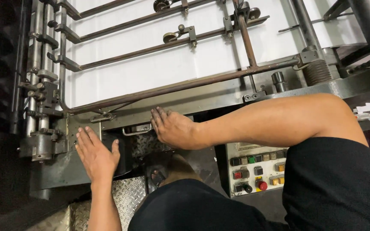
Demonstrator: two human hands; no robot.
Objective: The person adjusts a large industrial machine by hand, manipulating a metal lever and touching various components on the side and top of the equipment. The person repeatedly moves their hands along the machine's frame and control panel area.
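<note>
Two bare hands are spread on the front edge of a big printing machine. The left hand point(96, 154) lies flat and open, fingers together, on the dark metal frame point(56, 167) just beside a block of levers and clamps point(41, 143) at the machine's left side; it grips nothing. The right hand point(172, 127) is also open, palm down, pressed on the grey front plate point(202, 100) just above a small metal handle point(137, 131), fingers pointing left. Behind the plate lies a wide white sheet point(159, 68), crossed by rusty brown rods point(180, 83) that carry small rollers point(170, 37).

Both hands rest close to moving parts, so the likely trouble would be a finger caught under a rod or in the clamps if the machine ran while they stay there. A foot point(170, 169) seems to stand on the ridged steel step point(127, 194) below, though the shadow there makes this hard to tell, and a slip on that plate could throw weight onto the hands.

To the right, below the forearm, sits a pale rectangular control panel point(247, 154) with rows of small square buttons, one green, one red, some yellowish, a round red knob point(262, 185) and a black one. Any lettering is too small to make out
</note>
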